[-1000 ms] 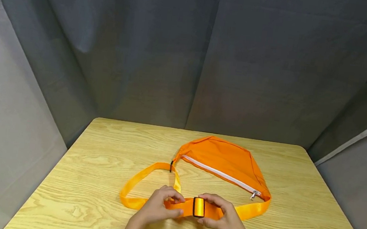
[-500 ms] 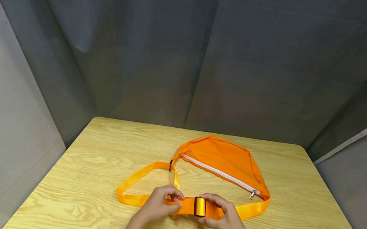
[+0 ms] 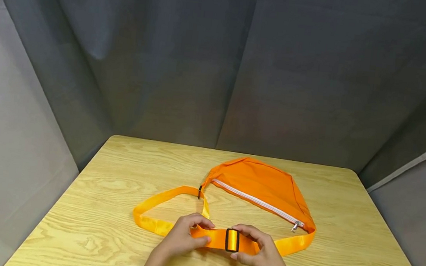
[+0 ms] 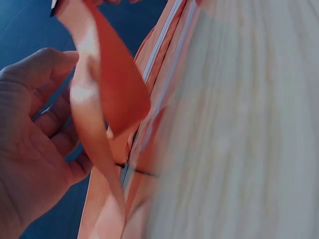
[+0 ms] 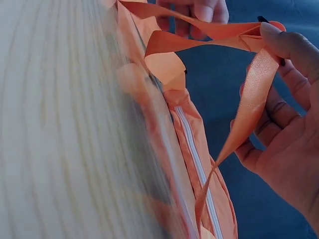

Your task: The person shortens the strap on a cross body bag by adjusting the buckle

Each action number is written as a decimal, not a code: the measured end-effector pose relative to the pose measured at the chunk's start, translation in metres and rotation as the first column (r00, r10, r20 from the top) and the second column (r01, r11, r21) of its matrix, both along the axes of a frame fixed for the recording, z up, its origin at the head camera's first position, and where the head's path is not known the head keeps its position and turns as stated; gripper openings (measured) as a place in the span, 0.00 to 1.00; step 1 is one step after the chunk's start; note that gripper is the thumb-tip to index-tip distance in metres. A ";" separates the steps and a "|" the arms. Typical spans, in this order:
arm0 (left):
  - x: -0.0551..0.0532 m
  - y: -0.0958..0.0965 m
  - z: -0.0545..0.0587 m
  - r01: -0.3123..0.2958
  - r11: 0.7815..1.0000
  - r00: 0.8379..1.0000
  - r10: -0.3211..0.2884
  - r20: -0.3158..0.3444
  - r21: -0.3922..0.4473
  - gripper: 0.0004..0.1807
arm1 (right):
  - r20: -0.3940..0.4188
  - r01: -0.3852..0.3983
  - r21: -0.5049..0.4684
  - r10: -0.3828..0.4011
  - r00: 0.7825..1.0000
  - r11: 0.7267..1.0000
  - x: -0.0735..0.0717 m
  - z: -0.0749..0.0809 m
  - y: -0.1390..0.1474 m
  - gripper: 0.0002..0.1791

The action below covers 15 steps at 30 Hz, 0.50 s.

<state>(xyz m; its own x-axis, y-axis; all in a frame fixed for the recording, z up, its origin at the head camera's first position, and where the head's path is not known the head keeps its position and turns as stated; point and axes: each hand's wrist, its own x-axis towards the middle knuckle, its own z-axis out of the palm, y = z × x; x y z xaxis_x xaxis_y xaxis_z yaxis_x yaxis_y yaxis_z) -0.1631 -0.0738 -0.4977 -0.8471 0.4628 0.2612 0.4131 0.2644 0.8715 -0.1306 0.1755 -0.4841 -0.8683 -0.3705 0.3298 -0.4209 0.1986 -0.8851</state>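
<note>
At the far left, as I stand here, a pale grey cloth (image 3: 17, 99) slopes beside the tabletop (image 3: 70, 230), which is of light wood grain; a dark curtain (image 3: 174, 59) hangs behind its far edge; on the left half of the tabletop a yellow-orange strap (image 3: 155, 202) bows out in a loop, its upper end meeting a small black ring (image 3: 199, 191) at the bag's left tip; right of the loop, the left hand (image 3: 185, 234) is part closed, thumb on the strap's front and fingers behind it, pinching the band; next along is a black buckle (image 3: 227, 240) with the strap threaded through it, standing between the two hands; beyond these, towards the back of the tabletop and right of centre, lies the orange bag (image 3: 260, 177), its curved side to the rear and a white zip (image 3: 254, 200) slanting down along its near side; the right hand (image 3: 263, 251) is part closed, a finger at the top edge of the buckle and the thumb at the bottom, gripping it; further right, a metal zip pull (image 3: 295, 227) hangs at the zip's lower end, just beside the strap's turn into the bag's right corner.
</note>
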 end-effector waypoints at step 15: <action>0.001 0.016 0.008 0.017 0.999 0.999 -0.015 -0.048 0.044 0.15 | -0.003 0.012 0.056 -0.012 1.000 0.998 0.001 -0.002 0.000 0.26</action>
